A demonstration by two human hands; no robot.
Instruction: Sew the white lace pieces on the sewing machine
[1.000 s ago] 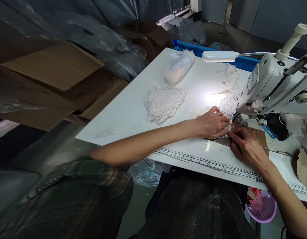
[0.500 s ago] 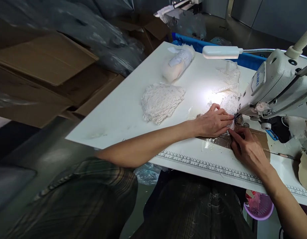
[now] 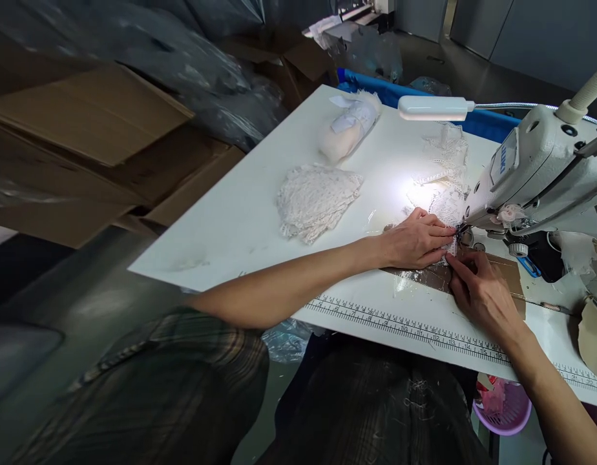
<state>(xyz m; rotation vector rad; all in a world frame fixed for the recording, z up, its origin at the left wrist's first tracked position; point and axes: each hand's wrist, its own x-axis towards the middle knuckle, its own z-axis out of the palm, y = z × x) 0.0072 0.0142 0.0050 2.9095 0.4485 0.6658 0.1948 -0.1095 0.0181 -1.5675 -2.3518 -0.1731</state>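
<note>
On the white surface (image 3: 230, 242), lace (image 3: 452, 248) lies under the extended fingers of the left hand (image 3: 417, 241), its near edge at the right hand (image 3: 485, 287), whether pinched I cannot tell, and looks light, limp, easily snagged, best held flat by its edges.

We look out from one camera on the wearer's head, facing forward and steeply down past the lap (image 3: 376, 400) onto the white table (image 3: 230, 226). We see the left hand (image 3: 419, 239) and right hand (image 3: 482, 284) at arm's reach, right of centre; our wide view reaches the far floor (image 3: 424, 55) and cuts off the sewing machine (image 3: 531, 168) at the right edge.
</note>
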